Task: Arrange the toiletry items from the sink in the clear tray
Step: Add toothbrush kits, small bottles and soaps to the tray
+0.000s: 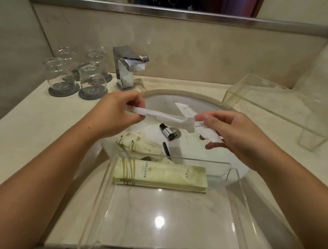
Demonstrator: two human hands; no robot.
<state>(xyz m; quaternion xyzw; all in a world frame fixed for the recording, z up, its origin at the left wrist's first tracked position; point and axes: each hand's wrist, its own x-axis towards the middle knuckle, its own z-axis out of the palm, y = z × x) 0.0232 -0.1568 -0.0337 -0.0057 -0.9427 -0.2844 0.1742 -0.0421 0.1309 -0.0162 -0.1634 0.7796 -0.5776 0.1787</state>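
Over the sink basin [216, 154], both hands hold one long white packet [165, 117]. My left hand [118, 112] pinches its left end and my right hand [229, 134] grips its crumpled right end. The clear tray [248, 221] sits on the counter's front edge, in front of the basin. A flat cream-and-gold packet [160, 175] lies across the tray's far side. Left in the basin are cream sachets [137, 144], a small black bottle [167, 131] by the drain, and a thin dark item [166, 148].
A chrome faucet [127, 71] stands behind the basin. Several upturned glasses [76, 75] on dark coasters occupy the back left counter. A clear acrylic stand [275, 108] sits at the back right. A mirror spans the wall above.
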